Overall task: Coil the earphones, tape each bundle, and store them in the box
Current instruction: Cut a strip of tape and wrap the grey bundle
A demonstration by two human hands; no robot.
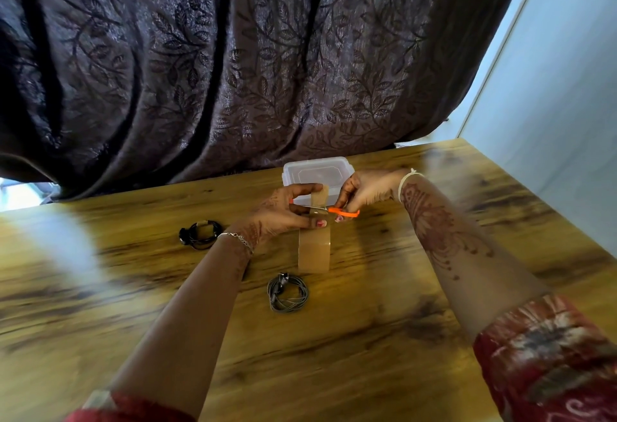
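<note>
Left hand (287,213): I see it raised over the table, forefinger and thumb curled around a tape strip (320,196) and pinching it taut.
Right hand (364,189): it grips the orange-handled scissors (334,210), whose blades meet the strip between the left forefinger and thumb.
Tape roll (314,251): seen edge-on just below the left hand, with the strip running up from it; I cannot tell whether it stands on the table (434,288) or hangs.
Black earphones (200,234): coiled, lying on the wood just left of the left wrist.
Grey earphones (287,292): a loose coil near the roll, on my side of it, between the two forearms.
Box (317,173): clear plastic, lid on, at the table's far edge, directly behind both hands.
Curtain (233,54): dark, leaf-patterned, hanging behind the table.
</note>
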